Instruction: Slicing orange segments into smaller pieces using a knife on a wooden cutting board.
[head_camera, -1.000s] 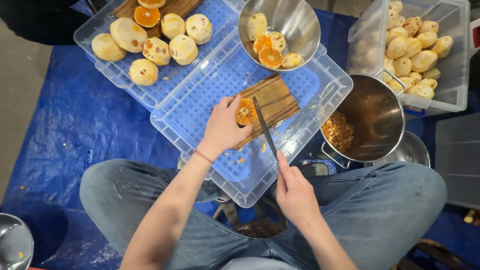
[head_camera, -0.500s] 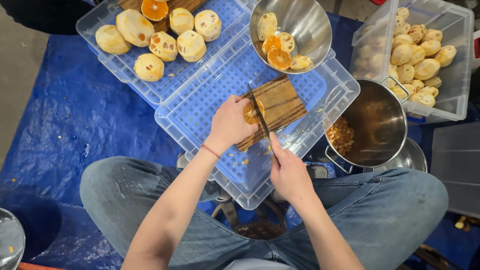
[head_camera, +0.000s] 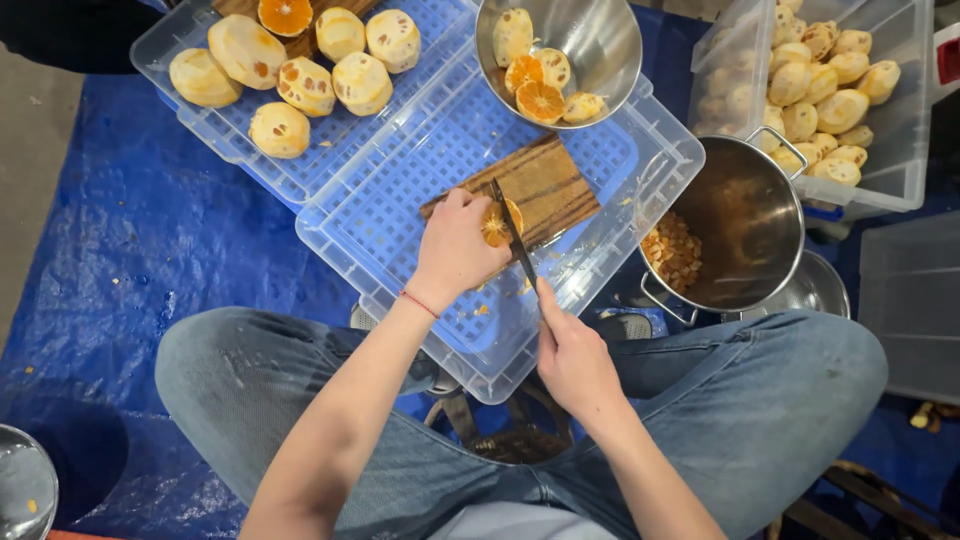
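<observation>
The person's arms are bare from the elbows down to both hands, with no sleeves showing at the near edge of the view. The left hand (head_camera: 455, 250) has a thin red string bracelet (head_camera: 419, 303) tied round its wrist. The right hand (head_camera: 575, 360) wears no ring, watch or band that can be seen. Both legs are covered by faded blue-grey denim jeans (head_camera: 740, 400), creased at the knees, spreading to the left and right. Between them at the near edge shows a strip of pale grey shirt (head_camera: 500, 522).
</observation>
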